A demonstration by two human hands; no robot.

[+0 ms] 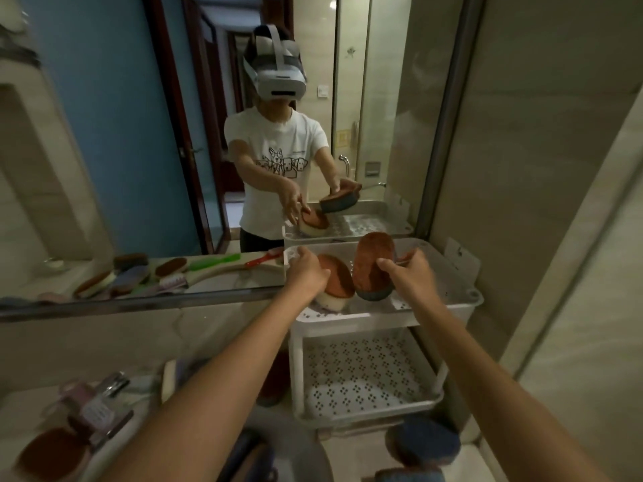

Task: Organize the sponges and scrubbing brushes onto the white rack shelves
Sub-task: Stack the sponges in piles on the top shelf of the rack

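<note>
Our left hand [306,273] curls over the brown-and-white sponge [335,285], which leans near the front-left corner of the top shelf [365,321] of the white rack [296,363]. Our right hand [407,278] grips the brown-and-blue sponge [372,269] on edge just beside it, mid-shelf. Both sponges stand tilted, so if we let go carelessly they may topple together or slide over the front edge.

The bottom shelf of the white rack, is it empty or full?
Empty: the bottom shelf shows only its bare white floor dotted with holes, and nothing is lying on it.
</note>
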